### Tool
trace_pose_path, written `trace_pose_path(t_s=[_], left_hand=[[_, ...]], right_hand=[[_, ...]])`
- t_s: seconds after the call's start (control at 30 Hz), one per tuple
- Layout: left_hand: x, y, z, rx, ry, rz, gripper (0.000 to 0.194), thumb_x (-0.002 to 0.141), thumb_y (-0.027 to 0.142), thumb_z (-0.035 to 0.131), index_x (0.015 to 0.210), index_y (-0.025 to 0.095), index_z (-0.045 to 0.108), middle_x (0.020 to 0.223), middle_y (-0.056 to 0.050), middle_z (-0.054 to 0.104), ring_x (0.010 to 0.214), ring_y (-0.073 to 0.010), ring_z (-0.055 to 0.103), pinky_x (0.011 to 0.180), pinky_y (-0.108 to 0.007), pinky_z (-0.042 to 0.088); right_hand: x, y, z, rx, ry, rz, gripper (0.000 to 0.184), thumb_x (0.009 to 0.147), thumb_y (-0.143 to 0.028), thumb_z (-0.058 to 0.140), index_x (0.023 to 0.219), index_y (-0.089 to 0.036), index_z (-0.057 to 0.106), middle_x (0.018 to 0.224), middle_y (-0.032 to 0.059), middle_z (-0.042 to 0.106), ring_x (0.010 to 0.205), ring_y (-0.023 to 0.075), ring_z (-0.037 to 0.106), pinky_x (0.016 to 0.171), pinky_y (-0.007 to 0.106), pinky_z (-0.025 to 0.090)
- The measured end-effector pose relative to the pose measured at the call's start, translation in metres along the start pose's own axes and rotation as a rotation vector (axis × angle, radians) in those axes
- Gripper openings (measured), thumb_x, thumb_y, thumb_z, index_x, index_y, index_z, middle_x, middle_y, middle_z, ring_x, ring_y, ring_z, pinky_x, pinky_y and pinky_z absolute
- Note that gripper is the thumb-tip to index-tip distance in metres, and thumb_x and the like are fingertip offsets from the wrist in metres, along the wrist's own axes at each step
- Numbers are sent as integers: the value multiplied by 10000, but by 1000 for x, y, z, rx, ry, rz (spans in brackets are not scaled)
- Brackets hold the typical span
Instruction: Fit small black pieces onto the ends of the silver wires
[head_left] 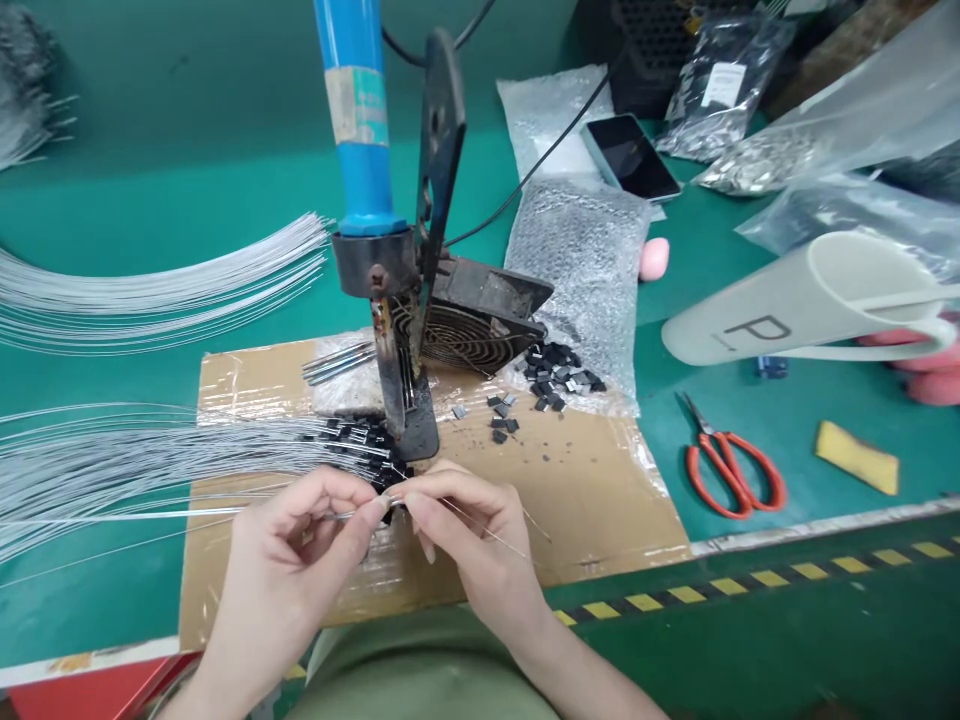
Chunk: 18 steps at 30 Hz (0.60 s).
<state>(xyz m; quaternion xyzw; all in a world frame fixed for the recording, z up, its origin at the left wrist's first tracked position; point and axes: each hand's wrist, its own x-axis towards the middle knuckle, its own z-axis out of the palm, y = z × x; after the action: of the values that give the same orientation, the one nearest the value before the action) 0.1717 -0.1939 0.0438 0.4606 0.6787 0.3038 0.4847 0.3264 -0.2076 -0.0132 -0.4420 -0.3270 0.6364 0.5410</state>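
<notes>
My left hand (300,560) is closed in a pinch on a thin white wire (165,514) that runs off to the left. My right hand (480,530) pinches at the wire's end, its fingertips nearly touching those of my left. Thin bare strands (499,540) stick out past my right hand. What lies exactly between the fingertips is too small to make out. Just behind the hands lies a bundle of wires (247,440) with black connectors (352,445) on the ends. Above it, a blue-handled heating tool (367,180) points downward in a metal stand (442,120).
Cardboard (585,500) covers the bench front. Loose black connectors (559,375) lie by a small fan (472,330) and bubble wrap (577,250). More white wires (225,290) lie left. At right are scissors (735,470), a sponge (857,457), a mug (750,310) and a phone (634,158).
</notes>
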Motion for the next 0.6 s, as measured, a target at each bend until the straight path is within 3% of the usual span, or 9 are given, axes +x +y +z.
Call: trace_pose_path(t_s=[0.23,0.6], left_hand=[[-2,-1,3,-12,10,75,137,864,310,770,759,223,755,672,8,679,591,-120,544,548,-220,423],[-5,-1,5,21,7,102,171,877,320,748,743,215,728,637,15,641,565,-118,485,526,-252,347]], right_hand=[[-2,4,0,59,21,33,86,905,-330,836,925,-267,891,707,-8,651,573,110,494,573,282,404],[-4,3,1,90,21,51,63,907,-296,832,903,-275,891,690,-28,612,550,83,455,553,263,352]])
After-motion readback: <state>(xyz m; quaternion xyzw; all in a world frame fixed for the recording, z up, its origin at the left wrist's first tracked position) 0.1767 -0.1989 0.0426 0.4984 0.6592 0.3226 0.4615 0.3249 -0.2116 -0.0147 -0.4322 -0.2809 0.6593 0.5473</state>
